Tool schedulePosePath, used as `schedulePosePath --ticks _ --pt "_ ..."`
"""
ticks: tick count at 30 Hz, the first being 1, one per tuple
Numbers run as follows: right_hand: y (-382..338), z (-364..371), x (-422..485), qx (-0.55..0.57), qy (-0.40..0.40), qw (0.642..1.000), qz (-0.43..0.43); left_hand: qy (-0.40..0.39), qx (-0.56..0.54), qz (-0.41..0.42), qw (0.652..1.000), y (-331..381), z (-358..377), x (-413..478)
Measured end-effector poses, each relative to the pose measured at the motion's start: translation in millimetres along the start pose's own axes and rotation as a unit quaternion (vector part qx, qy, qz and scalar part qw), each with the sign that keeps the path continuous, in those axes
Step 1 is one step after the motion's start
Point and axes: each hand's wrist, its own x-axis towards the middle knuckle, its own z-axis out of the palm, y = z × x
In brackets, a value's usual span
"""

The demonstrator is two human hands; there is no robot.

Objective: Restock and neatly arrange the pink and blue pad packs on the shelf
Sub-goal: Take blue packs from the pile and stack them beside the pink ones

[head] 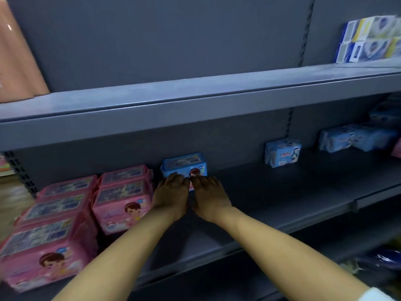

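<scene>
A blue pad pack [184,164] stands against the back panel of the grey shelf [271,192]. My left hand [171,195] and my right hand [208,195] lie side by side in front of it, straight fingers pressing on its front face. To its left stand rows of pink pad packs [121,196], with a bigger group of pink packs [45,242] at the near left. Another blue pack [282,153] stands alone further right. More blue packs [355,137] lie at the far right of the shelf.
The upper shelf [195,94] overhangs the work area; white-and-blue boxes [368,39] stand on it at the right, and a peach-coloured object [15,61] at the left. A dark blue bag [386,259] lies below at the right.
</scene>
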Motion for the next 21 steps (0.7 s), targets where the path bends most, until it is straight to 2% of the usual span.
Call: schedulePosePath --ticks 8,13,21 --pt "98.3 -33.6 -38.6 -0.019 0.023 0.998 0.056 -0.010 -0.015 0.029 0.999 108.2 -5.0 46.5" --pt "164.1 -60.2 -62.6 -0.032 0.021 0.994 0.102 0.003 0.005 0.060 0.998 178.6 -8.0 74.8" --pt "256.8 -92.8 -109.0 -0.054 0.038 0.984 0.165 0.024 -0.029 0.111 0.993 285.6 -13.2 109.2"
